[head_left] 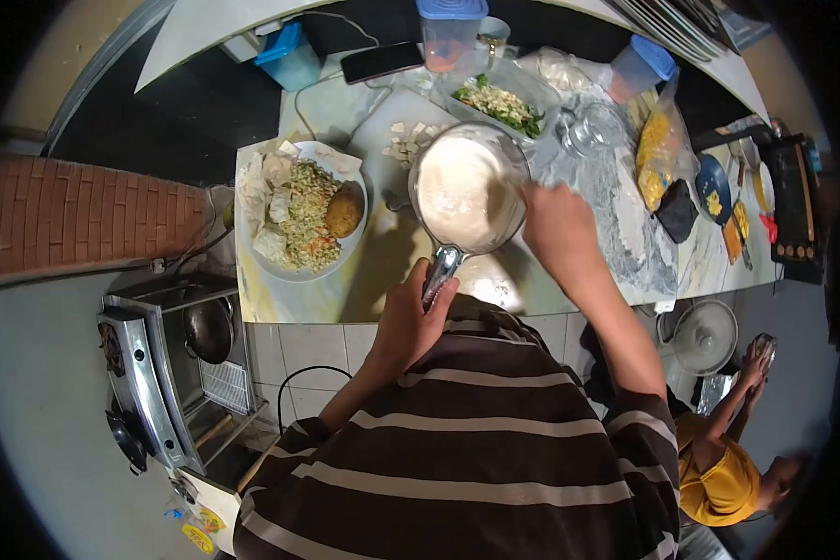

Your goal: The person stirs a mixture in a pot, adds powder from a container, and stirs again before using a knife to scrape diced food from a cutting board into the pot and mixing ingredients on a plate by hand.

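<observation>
My left hand [413, 313] is wrapped round the metal handle of a saucepan [447, 252], tilting up toward the camera over the table's front edge. Inside the pan is a thick, pale cream batter [465, 191] with a smooth, wet surface. At the pan's right rim, my right hand [560, 224] is closed in a fist; whatever it grips is hidden or blurred. Left of the pan is a white plate [364, 210] heaped with chopped vegetables [303, 210] and a round brown piece [344, 215]. Small pale cubes [406, 142] lie behind the pan on a white board [378, 126].
Behind stand a clear tray with greens [499, 103], a phone [381, 63] and blue-lidded containers [453, 33]. Glassware [593, 129] and a yellow-filled bag [653, 154] are at right. A gas stove [140, 392] is at lower left. Another person in a yellow shirt [719, 471] is at lower right.
</observation>
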Tool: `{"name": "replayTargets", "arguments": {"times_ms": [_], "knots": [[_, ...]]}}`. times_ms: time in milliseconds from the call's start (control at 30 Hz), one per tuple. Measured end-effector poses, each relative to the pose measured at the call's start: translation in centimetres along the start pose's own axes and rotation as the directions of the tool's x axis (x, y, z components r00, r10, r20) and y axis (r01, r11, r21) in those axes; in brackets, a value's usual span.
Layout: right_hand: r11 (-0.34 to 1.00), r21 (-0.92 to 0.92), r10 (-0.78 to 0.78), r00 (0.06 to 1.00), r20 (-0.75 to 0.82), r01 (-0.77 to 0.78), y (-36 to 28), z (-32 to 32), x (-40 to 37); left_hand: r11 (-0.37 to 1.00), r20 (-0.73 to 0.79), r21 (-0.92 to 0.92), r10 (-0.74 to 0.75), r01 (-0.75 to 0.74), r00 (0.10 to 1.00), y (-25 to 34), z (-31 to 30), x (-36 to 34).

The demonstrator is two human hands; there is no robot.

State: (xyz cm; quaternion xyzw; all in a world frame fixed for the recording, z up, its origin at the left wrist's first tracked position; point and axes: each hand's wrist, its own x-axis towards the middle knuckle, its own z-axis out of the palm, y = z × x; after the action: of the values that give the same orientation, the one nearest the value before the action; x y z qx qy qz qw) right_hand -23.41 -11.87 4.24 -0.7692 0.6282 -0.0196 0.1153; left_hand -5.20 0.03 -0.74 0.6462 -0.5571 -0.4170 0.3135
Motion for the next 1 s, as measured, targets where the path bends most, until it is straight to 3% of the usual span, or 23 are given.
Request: {"name": "replayTargets", "arguments": {"times_ms": [33,100,167,267,300,367,433,500,533,567,633,667,700,767,833,900,1000], "knots": [[1.0,-0.002,-0.015,1.0,-0.001,0.015,-0.2,0.2,-0.9,1.0,-0.034,-0.002,0.015,-0.015,0.999,-0.1,0.1,-0.1],[0.974,0.057,-0.226,0.957,0.182,0.219,0.0,0.5,-2.3,0.999,-0.026,-0.03,-0.03,0.03,0.999,-0.4,0.9,-0.5],[0.969,0.142,-0.22,0.967,0.128,0.201,0.3,0.6,-1.0,0.994,-0.024,-0.105,0.037,-0.04,0.999,-0.8,1.7,-0.8],[0.997,0.047,0.061,0.997,-0.051,-0.059,0.5,0.7,-1.0,0.996,0.039,-0.084,-0.008,0.011,0.999,-0.1,0.9,-0.8],[0.998,0.044,0.049,0.998,-0.05,-0.046,0.6,0.8,-1.8,0.997,0.049,-0.08,-0.004,0.008,0.999,0.2,0.8,-0.7],[0.974,0.053,-0.224,0.966,0.131,0.218,1.1,1.2,-3.1,0.993,-0.006,-0.105,0.045,-0.045,0.999,-0.7,1.8,-0.9],[0.98,0.102,-0.179,0.978,0.104,0.169,0.6,1.0,-1.3,0.995,0.024,-0.099,0.013,-0.011,1.0,-0.9,1.6,-1.0],[0.994,0.111,-0.01,0.998,-0.058,0.016,0.6,1.7,0.6,0.997,0.029,-0.073,-0.004,0.006,1.0,-0.5,0.6,-0.9],[1.0,-0.003,0.02,0.998,0.067,-0.02,0.7,1.4,0.1,0.999,0.026,-0.046,-0.015,0.016,1.0,-0.3,0.0,-0.6],[1.0,0.001,0.008,0.998,0.064,-0.008,0.3,1.5,-0.8,0.999,0.014,-0.043,-0.017,0.017,1.0,-0.6,-0.1,-0.6],[0.971,0.061,-0.238,0.965,0.113,0.232,0.0,1.8,-2.6,0.993,-0.025,-0.105,0.043,-0.045,0.999,-1.3,0.6,-1.0],[0.959,0.157,-0.254,0.96,0.117,0.235,-0.4,1.5,-1.6,0.992,-0.044,-0.102,0.069,-0.073,0.997,-1.4,0.9,-1.2],[0.96,0.155,-0.253,0.96,0.121,0.234,-0.4,1.6,-0.3,0.992,-0.043,-0.105,0.066,-0.07,0.997,-1.3,0.9,-1.2],[0.995,0.06,-0.076,0.997,-0.034,0.078,-0.5,1.9,1.4,0.996,-0.014,-0.088,-0.012,0.011,1.0,-0.9,-0.1,-1.0],[0.999,-0.016,-0.05,0.999,0.004,0.05,-0.9,1.3,-0.6,0.997,0.005,-0.068,-0.043,0.043,0.999,-0.8,-0.7,-0.7],[0.976,-0.057,-0.193,0.954,0.23,0.211,-1.4,0.8,-2.6,0.993,-0.036,-0.108,0.049,-0.053,0.998,-1.5,0.4,-0.9],[0.991,0.069,-0.126,0.978,0.166,0.116,-0.2,1.8,1.0,0.991,-0.011,-0.128,0.036,-0.038,0.999,-1.4,0.9,-0.9]]}}
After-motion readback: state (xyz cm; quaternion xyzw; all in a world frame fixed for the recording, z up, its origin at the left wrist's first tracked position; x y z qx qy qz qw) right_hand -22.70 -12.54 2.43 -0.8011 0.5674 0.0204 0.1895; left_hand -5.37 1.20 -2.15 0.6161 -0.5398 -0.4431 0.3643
